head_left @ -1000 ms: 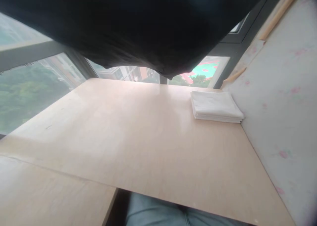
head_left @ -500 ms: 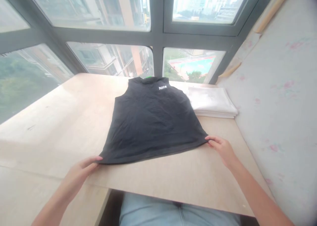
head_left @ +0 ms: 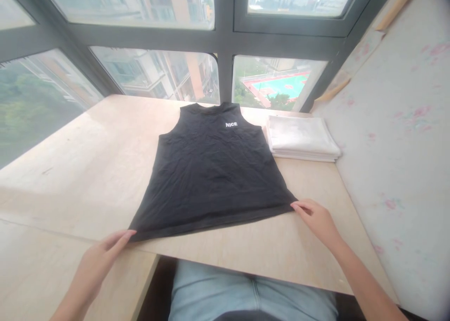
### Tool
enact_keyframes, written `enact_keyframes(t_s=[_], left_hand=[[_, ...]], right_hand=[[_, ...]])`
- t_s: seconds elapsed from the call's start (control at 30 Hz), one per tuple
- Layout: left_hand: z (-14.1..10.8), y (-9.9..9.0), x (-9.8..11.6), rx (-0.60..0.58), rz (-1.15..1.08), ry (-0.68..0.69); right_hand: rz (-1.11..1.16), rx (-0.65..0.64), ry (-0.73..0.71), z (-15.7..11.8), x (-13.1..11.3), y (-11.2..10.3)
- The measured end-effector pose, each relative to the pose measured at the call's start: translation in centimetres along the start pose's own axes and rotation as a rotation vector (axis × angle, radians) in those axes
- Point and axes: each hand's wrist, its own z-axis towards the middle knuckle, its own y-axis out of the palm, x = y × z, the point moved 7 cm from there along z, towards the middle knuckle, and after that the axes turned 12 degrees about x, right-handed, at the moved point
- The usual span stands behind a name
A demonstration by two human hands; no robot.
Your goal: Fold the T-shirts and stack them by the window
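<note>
A black sleeveless shirt (head_left: 211, 171) lies spread on the pale wooden table (head_left: 87, 171), its neckline toward the window and its hem toward me. White letters reading "NICE" show on the upper right of its chest, and fine creases run over the front. My left hand (head_left: 100, 255) pinches the hem's left corner between thumb and fingers. At the opposite corner, my right hand (head_left: 316, 218) is closed on the hem in the same kind of pinch. Between both hands the hem is drawn out in a slanting line, higher at the right.
To the right of the shirt sits a stack of folded white cloth (head_left: 302, 138), close to the papered wall (head_left: 404, 171). Grey window frames (head_left: 225, 40) rise behind the table. My legs in light blue jeans (head_left: 225, 288) are under its front edge.
The shirt's lower left corner has moved left and toward me with my left hand. Its shoulders now lie flatter and the right armhole shows clearly. The camera view has shifted slightly.
</note>
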Motion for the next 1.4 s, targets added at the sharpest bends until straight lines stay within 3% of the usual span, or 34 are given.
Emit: enact_keyframes(t_s=[0.07, 0.17, 0.23, 0.37, 0.5, 0.77, 1.0, 1.1, 1.23, 1.4], left_hand=[[-0.6, 0.9, 1.0, -0.025, 0.04, 0.132], [-2.5, 1.3, 5.4, 0.154, 0.075, 0.45], [-4.5, 2.3, 9.3, 0.178, 0.034, 0.639], [-8.3, 5.6, 16.6, 0.067, -0.03, 0.923], [-9.6, 7.6, 20.0, 0.019, 0.005, 1.021], [-9.0, 8.3, 19.5, 0.086, -0.022, 0.95], [-9.4, 5.2, 18.2, 0.292, -0.279, 0.881], [-10.4, 5.3, 17.9, 0.231, -0.277, 0.952], [-11.0, 6.9, 17.3, 0.067, -0.193, 0.998], [-11.1, 6.7, 16.9, 0.097, -0.223, 1.013]], right_hand=[[-0.126, 0.111, -0.177, -0.5, -1.0, -0.5], [-0.194, 0.213, -0.427, -1.6, -4.3, 0.0], [-0.151, 0.136, -0.559, -2.4, -7.2, 1.8], [-0.081, -0.054, -0.734, -4.2, -12.2, 6.4], [-0.089, -0.105, -0.808, -5.1, -14.2, 9.3], [-0.117, -0.006, -0.805, -4.9, -14.0, 10.2], [0.058, 0.14, -0.804, -5.0, -15.6, 7.2], [0.052, 0.127, -0.848, -5.9, -15.4, 7.0], [-0.035, 0.026, -0.878, -6.9, -14.2, 8.3], [0.014, 0.037, -0.9, -7.4, -13.5, 8.0]])
